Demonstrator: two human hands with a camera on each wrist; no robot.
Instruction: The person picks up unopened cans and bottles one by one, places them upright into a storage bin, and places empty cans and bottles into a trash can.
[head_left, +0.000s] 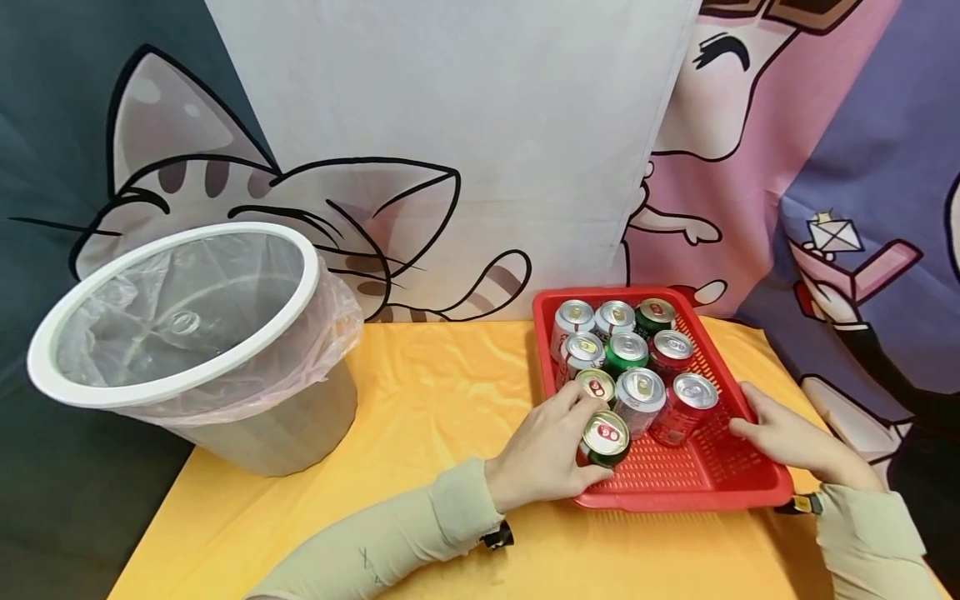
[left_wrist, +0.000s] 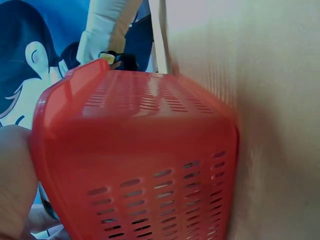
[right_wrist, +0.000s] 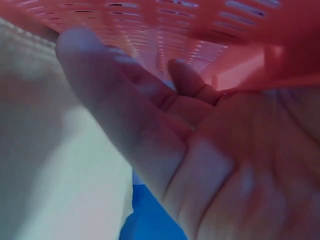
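My left hand [head_left: 542, 454] grips a dark green can [head_left: 606, 435] with a gold top at the near left corner of a red basket [head_left: 682, 500]. The thumb lies on the near side of this can and the fingers on its far side. At the basket's right rim my right hand [head_left: 787, 437] holds on, thumb over the edge; in the right wrist view its fingers [right_wrist: 120, 95] extend along the outside of the slotted wall. Several upright drink cans stand in rows in the basket, among them a red can [head_left: 684, 408] and a silver can [head_left: 639, 400].
To the left stands a grey bin [head_left: 292, 425] with a white rim and a clear plastic liner. A yellow cloth [head_left: 435, 392] covers the table. Behind it hangs a cartoon-printed backdrop [head_left: 465, 125].
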